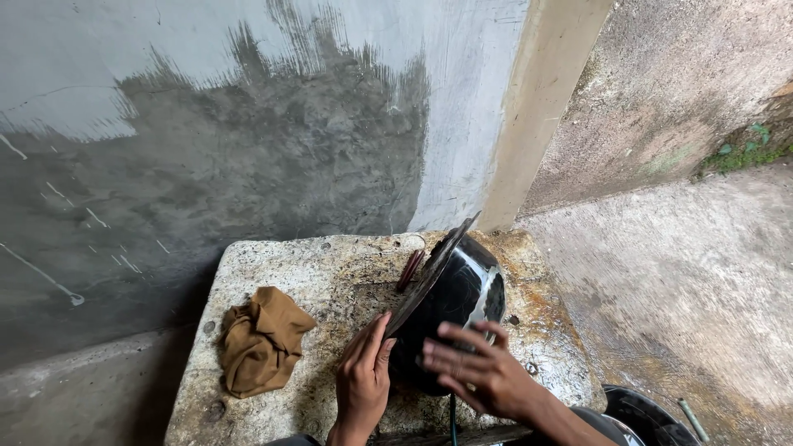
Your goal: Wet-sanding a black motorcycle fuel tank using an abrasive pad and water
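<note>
A round black motor housing (458,301) is seen tipped on its edge at the lower centre of the frame, on a stained, rust-marked concrete slab (330,272). A flat metal disc (429,272) is fixed to its left face and leans toward the upper right. The left hand (361,381) is laid flat, fingers straight and together, against the lower rim of the disc; nothing is gripped by it. The right hand (479,372) is spread wide over the black shell, fingers splayed across its front, so that the housing is steadied rather than clasped. A thin dark cord (453,417) is seen hanging from beneath the housing toward the bottom edge.

A crumpled brown rag (260,339) is left on the slab at lower left, well apart from both hands. A small reddish part (410,270) lies just behind the disc. A damp grey wall (206,149) fills the upper left, a pale post (537,107) rises at upper centre, and rough concrete ground (677,272) runs along the right. Part of a dark round basin (648,417) is visible at the lower right corner.

The housing is judged to be held in position for inspection or turning. A firmer two-handed hold would be called for next, since the rounded shell could roll on the uneven slab.
</note>
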